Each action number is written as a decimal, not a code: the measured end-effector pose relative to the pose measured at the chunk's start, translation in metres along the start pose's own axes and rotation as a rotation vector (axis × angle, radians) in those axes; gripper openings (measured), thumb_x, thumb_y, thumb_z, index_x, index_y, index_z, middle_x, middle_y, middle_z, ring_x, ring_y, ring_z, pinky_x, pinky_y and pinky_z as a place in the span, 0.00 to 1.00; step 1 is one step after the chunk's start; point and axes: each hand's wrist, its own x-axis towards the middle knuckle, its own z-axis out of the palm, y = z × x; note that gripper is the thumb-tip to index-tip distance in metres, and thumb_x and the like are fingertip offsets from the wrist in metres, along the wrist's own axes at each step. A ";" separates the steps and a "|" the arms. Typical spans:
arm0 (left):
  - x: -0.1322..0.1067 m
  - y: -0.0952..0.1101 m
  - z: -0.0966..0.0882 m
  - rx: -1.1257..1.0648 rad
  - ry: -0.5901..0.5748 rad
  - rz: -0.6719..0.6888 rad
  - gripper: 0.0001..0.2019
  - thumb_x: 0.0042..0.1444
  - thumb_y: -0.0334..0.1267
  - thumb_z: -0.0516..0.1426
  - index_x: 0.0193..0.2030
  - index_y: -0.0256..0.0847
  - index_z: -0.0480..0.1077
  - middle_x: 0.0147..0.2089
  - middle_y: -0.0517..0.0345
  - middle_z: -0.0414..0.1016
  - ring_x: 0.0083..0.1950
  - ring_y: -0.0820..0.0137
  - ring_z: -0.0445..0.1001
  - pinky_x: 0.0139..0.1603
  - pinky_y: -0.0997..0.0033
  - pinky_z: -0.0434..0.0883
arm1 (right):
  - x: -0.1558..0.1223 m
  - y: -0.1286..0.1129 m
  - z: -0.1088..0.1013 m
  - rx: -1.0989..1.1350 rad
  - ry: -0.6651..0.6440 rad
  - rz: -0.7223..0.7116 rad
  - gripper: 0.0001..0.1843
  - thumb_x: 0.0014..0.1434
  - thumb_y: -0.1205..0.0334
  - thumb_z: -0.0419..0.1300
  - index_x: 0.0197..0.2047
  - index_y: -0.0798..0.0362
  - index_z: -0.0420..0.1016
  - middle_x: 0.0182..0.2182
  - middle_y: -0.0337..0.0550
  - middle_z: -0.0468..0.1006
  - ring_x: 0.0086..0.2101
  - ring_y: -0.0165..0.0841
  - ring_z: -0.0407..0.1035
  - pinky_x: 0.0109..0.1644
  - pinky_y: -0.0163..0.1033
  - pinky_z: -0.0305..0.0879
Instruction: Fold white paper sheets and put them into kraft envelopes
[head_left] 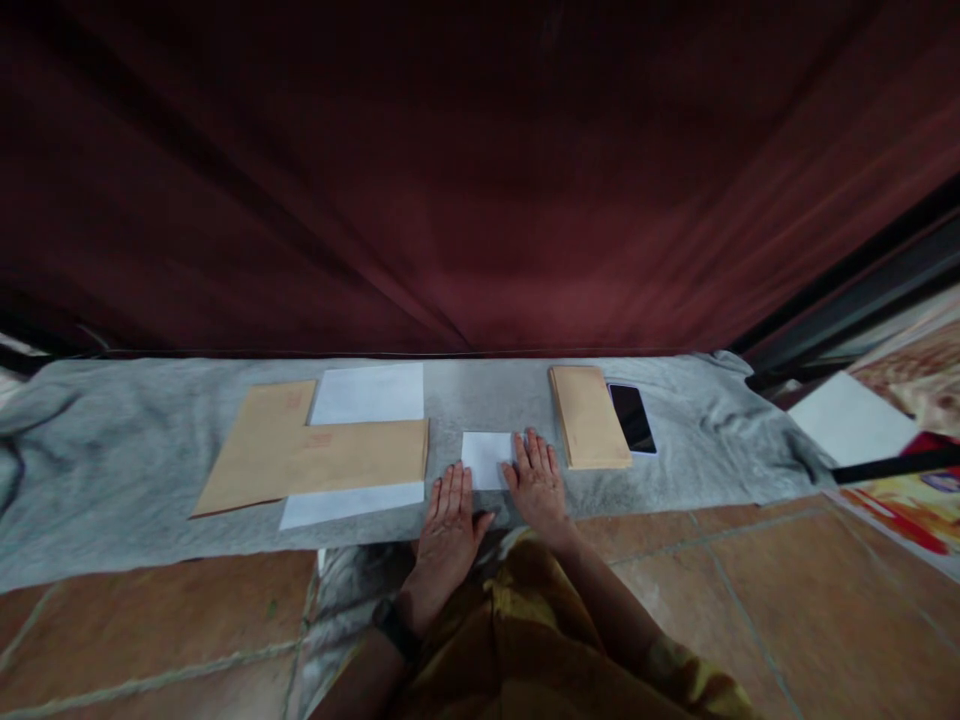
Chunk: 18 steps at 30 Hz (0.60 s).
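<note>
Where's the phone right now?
In the head view, the phone lies right of centre on the grey cloth, immediately right of the stack of brown envelopes.

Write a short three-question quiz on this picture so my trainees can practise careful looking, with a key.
1. Multiple choice: what lies between the fingers of the left hand and those of the right hand?
A) a cup
B) a small paper
C) a pen

2. True or false: the phone lies to the right of the brown stack.

3. Short answer: which wrist wears the watch?

Key:
1. B
2. True
3. The left wrist
</note>
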 end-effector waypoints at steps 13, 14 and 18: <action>-0.019 0.003 -0.006 -0.006 -0.016 0.034 0.37 0.68 0.53 0.50 0.74 0.26 0.51 0.74 0.27 0.56 0.76 0.47 0.55 0.72 0.40 0.59 | -0.002 -0.002 -0.007 0.022 -0.031 -0.032 0.29 0.73 0.57 0.50 0.74 0.58 0.57 0.72 0.59 0.57 0.70 0.49 0.53 0.71 0.60 0.51; -0.018 0.003 -0.007 -0.011 -0.014 0.033 0.37 0.68 0.52 0.50 0.73 0.25 0.53 0.74 0.27 0.57 0.76 0.48 0.55 0.73 0.41 0.59 | -0.004 -0.004 -0.009 0.024 -0.050 -0.061 0.29 0.73 0.58 0.49 0.73 0.57 0.58 0.72 0.57 0.57 0.70 0.48 0.53 0.71 0.60 0.50; -0.016 -0.001 -0.009 -0.075 0.005 0.009 0.32 0.68 0.51 0.50 0.70 0.29 0.59 0.71 0.31 0.63 0.74 0.49 0.59 0.71 0.43 0.61 | -0.017 -0.008 -0.017 0.041 -0.116 -0.193 0.27 0.73 0.58 0.50 0.72 0.51 0.61 0.72 0.51 0.58 0.70 0.46 0.53 0.72 0.59 0.49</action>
